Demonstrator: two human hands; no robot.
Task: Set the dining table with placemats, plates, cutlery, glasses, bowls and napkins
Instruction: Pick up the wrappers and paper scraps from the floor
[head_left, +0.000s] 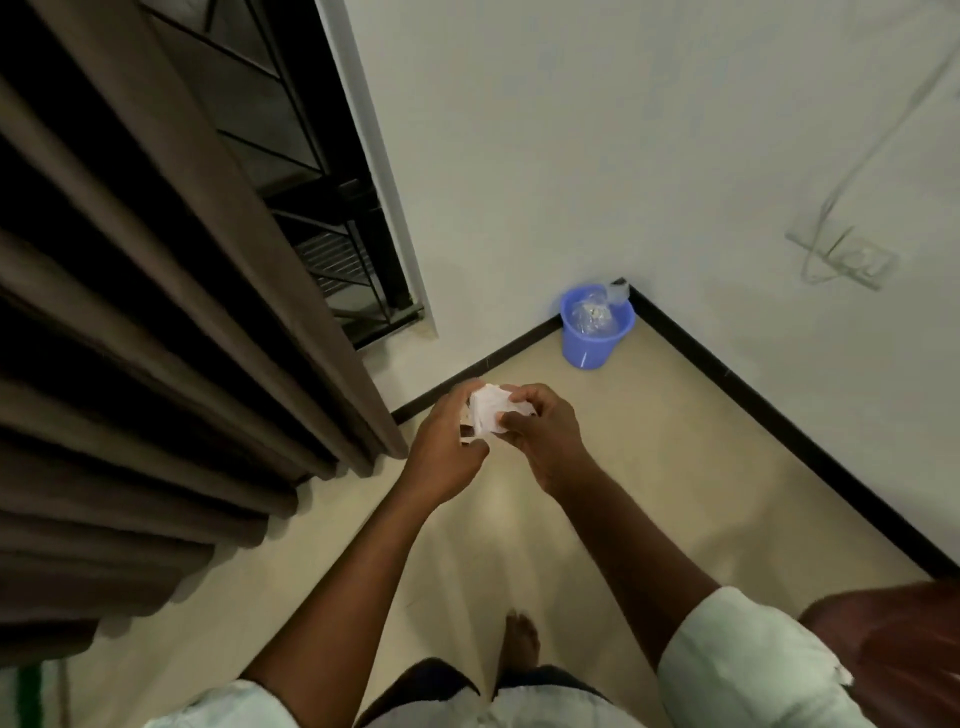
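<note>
A crumpled white paper wad (488, 410), perhaps a napkin or wrapper, is held at chest height over the floor. My left hand (447, 441) grips its left side with curled fingers. My right hand (540, 431) pinches its right side from above. The two hands meet around it and hide much of it. No table, plate or cutlery is in view.
A blue plastic bucket (596, 327) with clear plastic in it stands in the room's corner ahead. Brown curtains (171, 338) hang on the left beside a dark window (322, 182). A dark red-brown furniture edge (904, 644) is at the lower right. A bare foot (522, 639) is on the cream floor.
</note>
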